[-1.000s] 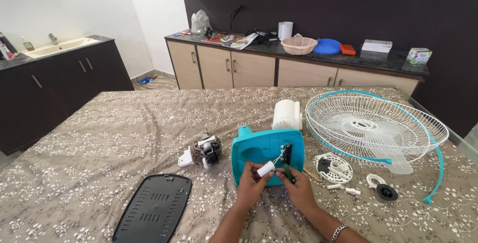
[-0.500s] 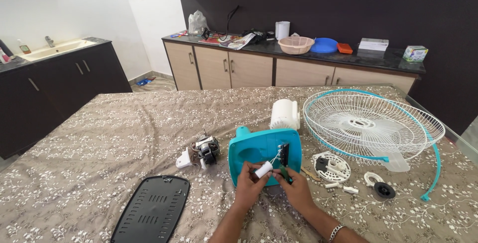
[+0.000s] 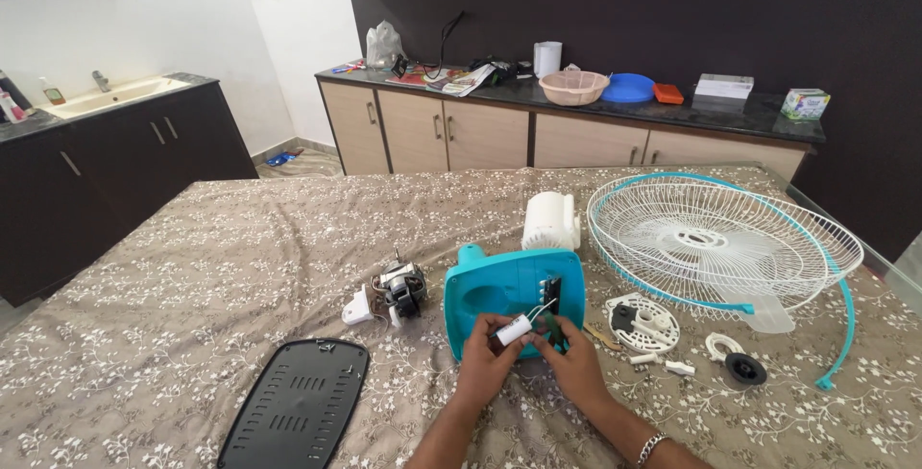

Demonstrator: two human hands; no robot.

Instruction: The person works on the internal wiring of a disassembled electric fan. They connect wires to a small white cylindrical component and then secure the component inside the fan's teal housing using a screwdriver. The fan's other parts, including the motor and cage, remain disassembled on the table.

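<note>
White capacitor point(image 3: 513, 330) — pinched in left hand point(image 3: 487, 361) — tilts up-right; right hand point(image 3: 569, 359) grips screwdriver point(image 3: 554, 329).

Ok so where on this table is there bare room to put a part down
The widest free patch is the far-left tablecloth, between the motor and the table's left edge. Another lies left of the black base plate. It is crowded right of the teal housing, among the small white parts, black knob and fan guard.

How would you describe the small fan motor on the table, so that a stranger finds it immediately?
On the floral tablecloth, look just left of the turquoise fan housing that the hands work on. The motor is a small metal block with a white piece attached, lying above the flat black grille panel.
</note>
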